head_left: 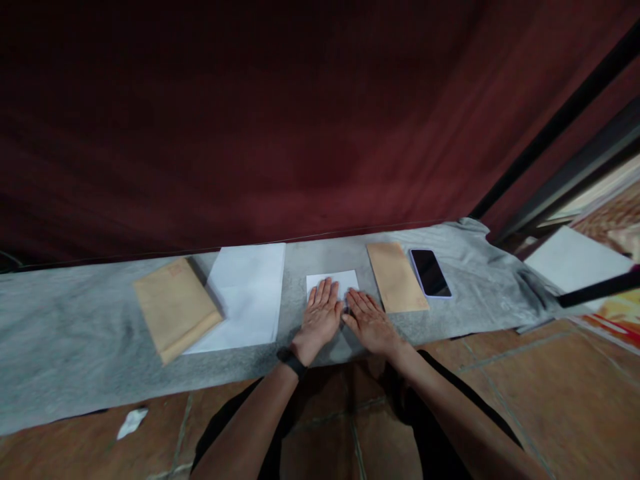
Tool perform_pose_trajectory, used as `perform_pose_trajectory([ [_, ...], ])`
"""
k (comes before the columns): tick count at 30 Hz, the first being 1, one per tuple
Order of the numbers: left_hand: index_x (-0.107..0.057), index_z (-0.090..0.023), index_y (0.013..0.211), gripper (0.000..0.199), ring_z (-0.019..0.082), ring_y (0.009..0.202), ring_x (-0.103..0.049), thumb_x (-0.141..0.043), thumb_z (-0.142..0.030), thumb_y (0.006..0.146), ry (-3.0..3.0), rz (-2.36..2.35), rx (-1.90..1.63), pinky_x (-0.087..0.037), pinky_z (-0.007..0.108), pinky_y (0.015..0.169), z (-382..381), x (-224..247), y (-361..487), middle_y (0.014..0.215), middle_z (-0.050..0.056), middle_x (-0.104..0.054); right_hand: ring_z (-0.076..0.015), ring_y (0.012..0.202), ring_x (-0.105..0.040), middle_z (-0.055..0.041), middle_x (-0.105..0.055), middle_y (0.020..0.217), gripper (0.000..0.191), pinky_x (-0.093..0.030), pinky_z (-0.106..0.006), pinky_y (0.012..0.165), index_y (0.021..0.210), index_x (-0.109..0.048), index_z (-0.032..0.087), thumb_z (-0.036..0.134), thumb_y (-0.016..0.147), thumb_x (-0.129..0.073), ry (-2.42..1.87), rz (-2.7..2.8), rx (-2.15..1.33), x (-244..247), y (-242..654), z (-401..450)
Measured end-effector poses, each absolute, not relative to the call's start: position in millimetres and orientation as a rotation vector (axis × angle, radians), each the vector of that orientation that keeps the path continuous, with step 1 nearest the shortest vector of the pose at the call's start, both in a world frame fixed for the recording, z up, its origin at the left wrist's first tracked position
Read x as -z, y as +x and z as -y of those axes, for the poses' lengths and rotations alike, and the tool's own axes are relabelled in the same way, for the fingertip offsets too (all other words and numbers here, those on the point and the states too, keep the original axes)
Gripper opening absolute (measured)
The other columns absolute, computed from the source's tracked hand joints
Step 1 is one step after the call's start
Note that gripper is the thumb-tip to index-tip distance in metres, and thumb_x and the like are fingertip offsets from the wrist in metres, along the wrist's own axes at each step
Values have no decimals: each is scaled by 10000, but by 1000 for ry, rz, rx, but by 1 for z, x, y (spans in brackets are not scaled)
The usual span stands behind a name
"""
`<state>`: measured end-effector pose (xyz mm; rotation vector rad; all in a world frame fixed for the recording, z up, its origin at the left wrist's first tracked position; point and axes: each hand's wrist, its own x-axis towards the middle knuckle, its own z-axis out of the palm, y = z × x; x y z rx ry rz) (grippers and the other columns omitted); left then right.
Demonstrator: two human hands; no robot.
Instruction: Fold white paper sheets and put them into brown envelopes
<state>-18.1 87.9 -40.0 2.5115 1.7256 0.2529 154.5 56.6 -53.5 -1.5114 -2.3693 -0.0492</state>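
Small white paper sheet [345, 277]: flat between front and back edges of grey cloth-covered desk [75, 333].
Left hand [323, 312]: open, palm down, likely pinning it flat.
Right hand [373, 325]: open, fingertips on its right side, probably stopping slip.
Brown paper envelope [397, 277]: just beside, likely for reach.
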Motion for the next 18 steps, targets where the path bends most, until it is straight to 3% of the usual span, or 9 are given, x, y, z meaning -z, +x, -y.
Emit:
perform_pose_trajectory([
  [5, -302, -113, 1576, 591, 245, 1546, -200, -251, -376, 1049, 2448, -1830, -243, -198, 452, 1265, -95, 42, -23, 1649, 133, -278, -282, 1421, -458, -166, -471, 1539, 565, -360, -457, 1182, 1498, -457, 90, 429, 1048, -411, -1544, 2335, 126, 54, 158, -57],
  [14, -313, -97, 1568, 606, 276, 1532, -247, -304, -375, 1030, 2347, -2034, -317, -234, 488, 1251, -105, 48, -33, 1630, 162, -316, -280, 1424, -451, -153, -451, 1558, 630, -352, -445, 1186, 1573, -322, 117, 388, 1023, -465, -1538, 2350, 177, 58, 166, -56],
  [18, -293, -66, 1569, 606, 266, 1540, -224, -280, -344, 1032, 2400, -2013, -393, -203, 480, 1265, -101, 40, -28, 1629, 162, -319, -279, 1428, -445, -142, -456, 1556, 589, -347, -452, 1188, 1555, -366, 120, 365, 1026, -450, -1537, 2350, 166, 58, 167, -55],
])
